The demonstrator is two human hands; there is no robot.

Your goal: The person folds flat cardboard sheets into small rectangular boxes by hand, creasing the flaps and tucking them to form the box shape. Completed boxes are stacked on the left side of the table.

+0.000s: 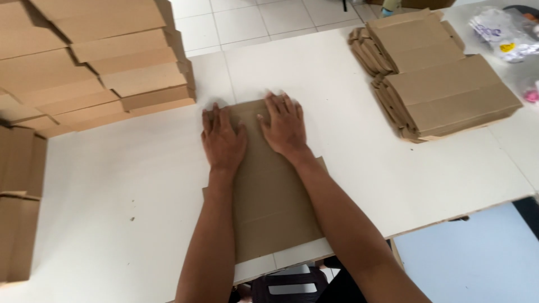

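Observation:
A flat brown cardboard box blank (275, 202) lies lengthwise on the white table (123, 185) in front of me. My left hand (223, 140) presses palm down on the blank's far left part, fingers spread. My right hand (285, 124) lies flat beside it on the far right part, fingers also spread. Neither hand grips anything; both rest on top of the cardboard. My forearms cover part of the blank's near half.
Stacks of folded cardboard boxes (95, 62) fill the far left, with more cardboard (19, 202) at the left edge. A pile of flat blanks (438, 78) sits at the right. Plastic bags (499, 33) lie at the far right corner. The table's near edge (449, 216) runs diagonally.

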